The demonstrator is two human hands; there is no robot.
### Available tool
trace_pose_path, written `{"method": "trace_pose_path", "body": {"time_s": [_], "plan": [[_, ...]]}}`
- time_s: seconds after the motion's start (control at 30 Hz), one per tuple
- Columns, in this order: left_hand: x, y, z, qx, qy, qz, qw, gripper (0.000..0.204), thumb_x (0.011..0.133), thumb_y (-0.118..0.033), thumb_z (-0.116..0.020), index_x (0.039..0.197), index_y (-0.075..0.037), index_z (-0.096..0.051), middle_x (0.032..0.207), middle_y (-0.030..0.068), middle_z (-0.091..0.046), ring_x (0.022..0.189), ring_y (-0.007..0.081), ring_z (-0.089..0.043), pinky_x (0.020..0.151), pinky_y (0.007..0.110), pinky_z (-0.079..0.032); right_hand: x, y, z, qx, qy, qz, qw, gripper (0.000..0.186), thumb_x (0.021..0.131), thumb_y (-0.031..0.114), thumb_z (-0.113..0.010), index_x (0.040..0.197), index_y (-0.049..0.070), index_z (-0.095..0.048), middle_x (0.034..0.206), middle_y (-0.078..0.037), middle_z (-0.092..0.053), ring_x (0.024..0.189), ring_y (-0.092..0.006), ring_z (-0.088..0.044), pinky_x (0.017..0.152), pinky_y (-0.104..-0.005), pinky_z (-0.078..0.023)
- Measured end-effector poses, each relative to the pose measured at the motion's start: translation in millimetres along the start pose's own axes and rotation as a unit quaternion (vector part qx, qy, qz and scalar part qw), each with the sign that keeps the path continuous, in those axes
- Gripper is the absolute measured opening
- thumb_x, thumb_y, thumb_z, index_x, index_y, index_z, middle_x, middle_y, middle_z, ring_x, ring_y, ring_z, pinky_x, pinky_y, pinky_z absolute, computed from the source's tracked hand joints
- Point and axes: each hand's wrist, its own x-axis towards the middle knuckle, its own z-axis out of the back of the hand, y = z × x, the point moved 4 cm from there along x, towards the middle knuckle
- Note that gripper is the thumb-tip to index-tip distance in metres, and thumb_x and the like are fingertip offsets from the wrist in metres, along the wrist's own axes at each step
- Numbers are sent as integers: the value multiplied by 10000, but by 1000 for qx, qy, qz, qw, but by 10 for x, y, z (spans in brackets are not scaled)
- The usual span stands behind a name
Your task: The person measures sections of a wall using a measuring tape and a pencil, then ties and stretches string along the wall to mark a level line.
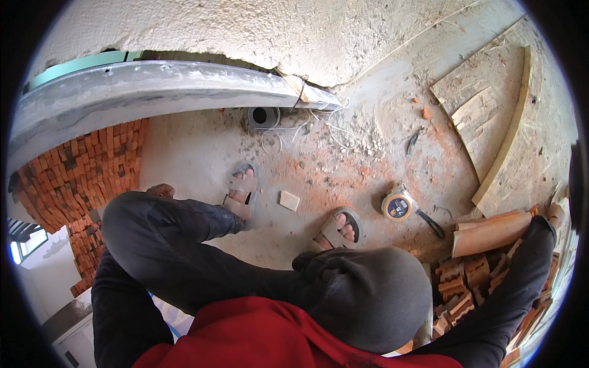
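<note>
At the far right, my right hand is at the end of a long orange clay brick, closed around it as far as the fingers show. That brick lies over a pile of hollow bricks. Beyond my bent left knee, part of my left hand shows; the knee hides most of it, so its grip cannot be made out. A round tape measure with a black strap rests on the floor in front of my right foot.
A metal beam crosses the upper left beside a rough wall. Behind it stands a stack of red bricks. A grey pipe with loose white wire is near its end. Boards lean at right; a small pale tile lies between my sandals.
</note>
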Motion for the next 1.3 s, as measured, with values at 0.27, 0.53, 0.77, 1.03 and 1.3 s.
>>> {"method": "trace_pose_path", "body": {"time_s": [0.27,0.53,0.77,1.03,1.3], "plan": [[265,549,-44,-14,-26,28,999,230,913,-256,-567,954,-39,-630,731,70,-602,677,153,-579,674,300,-478,-78,139,143,9,-7,17,1000,228,893,187,-576,945,-31,-621,943,-147,-645,879,-285,-600,848,-351,-506],[422,111,366,-68,-31,-108,991,229,899,-228,-585,960,-9,-611,751,65,-608,702,134,-573,688,281,-472,-240,15,213,31,-7,10,999,209,899,168,-573,926,-37,-609,927,-144,-638,854,-277,-591,842,-349,-506],[719,-857,891,112,-55,-197,972,226,871,-216,-621,962,-10,-604,784,98,-630,723,182,-607,688,303,-483,-357,81,390,65,-21,13,998,195,905,151,-570,909,-42,-599,913,-142,-632,833,-270,-583,837,-348,-507],[1235,-2293,876,111,-17,-400,910,222,864,-205,-622,1006,-35,-606,854,95,-639,772,215,-615,709,340,-493,-829,351,1039,166,-83,166,969,183,911,132,-566,889,-48,-588,897,-140,-626,809,-263,-574,832,-346,-507],[1321,-2773,467,211,-172,-450,851,742,785,-497,-652,1328,-51,-414,1361,239,-400,1217,388,-458,949,445,-447,-4707,2146,1196,683,233,40,691,142,862,95,-563,938,-13,-616,753,-64,-616,690,-138,-596,658,-281,-500]]}}
